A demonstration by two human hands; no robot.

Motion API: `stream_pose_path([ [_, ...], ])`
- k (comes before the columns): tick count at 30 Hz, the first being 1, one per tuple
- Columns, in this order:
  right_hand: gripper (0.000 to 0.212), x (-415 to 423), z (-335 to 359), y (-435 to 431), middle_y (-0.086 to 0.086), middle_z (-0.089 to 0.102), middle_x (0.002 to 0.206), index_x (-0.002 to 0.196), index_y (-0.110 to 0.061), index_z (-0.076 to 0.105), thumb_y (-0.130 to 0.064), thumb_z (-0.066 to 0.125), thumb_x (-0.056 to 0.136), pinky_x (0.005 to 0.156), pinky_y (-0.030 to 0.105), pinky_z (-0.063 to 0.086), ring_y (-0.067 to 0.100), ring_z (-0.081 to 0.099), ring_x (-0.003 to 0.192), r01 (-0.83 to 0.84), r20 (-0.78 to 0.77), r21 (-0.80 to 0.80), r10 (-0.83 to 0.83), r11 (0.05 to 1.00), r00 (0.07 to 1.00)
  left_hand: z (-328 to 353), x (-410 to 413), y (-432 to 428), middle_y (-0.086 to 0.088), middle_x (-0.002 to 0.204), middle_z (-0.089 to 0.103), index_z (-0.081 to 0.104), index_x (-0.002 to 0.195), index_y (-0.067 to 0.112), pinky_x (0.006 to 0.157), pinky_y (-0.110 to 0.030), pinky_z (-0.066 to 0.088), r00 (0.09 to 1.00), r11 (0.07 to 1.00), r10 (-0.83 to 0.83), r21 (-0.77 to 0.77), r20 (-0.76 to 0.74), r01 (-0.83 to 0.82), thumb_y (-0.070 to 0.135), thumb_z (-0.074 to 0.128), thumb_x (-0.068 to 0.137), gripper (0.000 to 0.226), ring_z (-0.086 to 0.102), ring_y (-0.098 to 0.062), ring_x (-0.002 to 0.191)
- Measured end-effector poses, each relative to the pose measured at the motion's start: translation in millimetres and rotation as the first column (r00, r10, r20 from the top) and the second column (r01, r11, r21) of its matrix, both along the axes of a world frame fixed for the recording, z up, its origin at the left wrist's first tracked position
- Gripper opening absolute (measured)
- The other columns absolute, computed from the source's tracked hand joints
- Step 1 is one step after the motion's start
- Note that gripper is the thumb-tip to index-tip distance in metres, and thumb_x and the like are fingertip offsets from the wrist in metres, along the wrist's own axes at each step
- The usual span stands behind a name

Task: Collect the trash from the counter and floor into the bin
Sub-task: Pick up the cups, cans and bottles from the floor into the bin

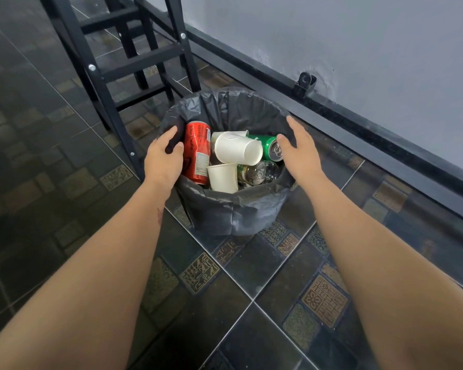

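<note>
My bin [233,209] holds cans and cups; the floor [251,276] in view looks bare. Left hand [162,158] pinches the liner rim, right hand [297,148] hovers open, empty. Nearly done, I judge.

At the centre of the frame stands a bin [233,209] lined with a dark plastic bag [251,108] folded over its rim. The left hand [162,158] grips the bag at the rim's left side, thumb inside. The right hand [300,150] rests at the right rim, its fingers [292,124] spread and holding nothing. Inside the bin lie a red can [197,153], a green can [269,148], two white paper cups [237,150] and a clear crushed bottle [259,172]. Black stool legs [112,84] rise in the upper left. The floor [251,276] is dark patterned tile; a pale wall [358,49] fills the upper right.
</note>
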State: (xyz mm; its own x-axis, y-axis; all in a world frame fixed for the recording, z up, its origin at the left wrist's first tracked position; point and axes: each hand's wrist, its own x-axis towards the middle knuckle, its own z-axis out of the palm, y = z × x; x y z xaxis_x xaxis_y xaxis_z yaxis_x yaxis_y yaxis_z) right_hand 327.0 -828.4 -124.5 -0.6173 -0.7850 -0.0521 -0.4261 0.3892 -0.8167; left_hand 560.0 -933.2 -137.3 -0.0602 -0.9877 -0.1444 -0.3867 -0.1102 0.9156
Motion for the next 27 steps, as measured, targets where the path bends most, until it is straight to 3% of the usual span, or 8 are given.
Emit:
stream_pose_path([
  [5,0.046,4,-1,-2,-0.009,0.036,0.154,0.145,-0.038,0.04,-0.026,0.047,0.101,0.116,0.033,0.026,0.012,0.031,0.143,0.098,0.253,-0.093,-0.072,0.991,0.965,1,-2,4,0.01,0.149,0.043,0.054,0.136,0.039,0.113,-0.037,0.036,0.987,0.999,0.035,0.041,-0.155,-0.029,0.02,0.047,0.102,0.04,0.041,-0.011,0.134],
  [10,0.048,5,-1,0,-0.009,0.036,0.154,0.145,-0.038,0.04,-0.022,0.049,0.101,0.116,0.033,0.028,0.013,0.032,0.143,0.102,0.283,-0.117,-0.065,0.988,0.957,7,-5,10,0.011,0.148,0.044,0.054,0.136,0.041,0.111,-0.037,0.038,0.962,0.99,0.091,0.125,-0.258,-0.061,0.013,0.043,0.103,0.044,0.044,-0.009,0.129],
  [13,0.05,4,-1,2,-0.009,0.035,0.155,0.146,-0.037,0.04,-0.019,0.05,0.1,0.114,0.03,0.028,0.012,0.031,0.143,0.103,0.308,-0.125,-0.06,0.987,0.949,12,-5,14,0.013,0.148,0.042,0.053,0.137,0.042,0.108,-0.033,0.039,0.952,0.985,0.111,0.158,-0.286,-0.068,0.013,0.043,0.104,0.045,0.05,0.003,0.11],
  [16,0.052,7,0,5,-0.011,0.036,0.154,0.146,-0.037,0.042,-0.017,0.053,0.099,0.11,0.025,0.03,0.011,0.032,0.142,0.136,0.349,-0.143,-0.079,0.98,0.934,14,-4,17,0.012,0.153,0.036,0.051,0.139,0.04,0.11,-0.031,0.033,0.941,0.985,0.101,0.162,-0.324,-0.049,0.017,0.043,0.104,0.043,0.04,-0.006,0.132],
  [19,0.052,18,9,15,-0.012,0.036,0.154,0.145,-0.037,0.043,-0.014,0.054,0.099,0.1,0.017,0.031,0.009,0.032,0.14,0.222,0.433,-0.138,-0.142,0.965,0.89,21,-2,25,0.011,0.154,0.035,0.05,0.14,0.038,0.112,-0.032,0.031,0.935,0.986,0.09,0.163,-0.343,-0.035,0.02,0.044,0.104,0.041,0.033,-0.009,0.139],
  [22,0.055,29,31,34,-0.011,0.034,0.155,0.145,-0.037,0.041,-0.012,0.054,0.099,0.112,0.028,0.029,0.011,0.031,0.142,0.28,0.466,-0.083,-0.211,0.956,0.859,49,0,36,0.012,0.154,0.036,0.05,0.14,0.037,0.115,-0.036,0.03,0.946,0.983,0.063,0.185,-0.317,-0.003,0.02,0.044,0.104,0.041,0.031,-0.009,0.141],
  [27,0.055,39,117,76,-0.011,0.033,0.156,0.145,-0.038,0.041,-0.014,0.055,0.099,0.115,0.035,0.027,0.014,0.029,0.144,0.332,0.484,0.024,-0.302,0.943,0.821,138,6,67,0.013,0.152,0.038,0.052,0.139,0.04,0.114,-0.039,0.031,0.969,0.966,0.041,0.257,-0.245,0.024,0.022,0.045,0.104,0.04,0.034,-0.008,0.138],
])
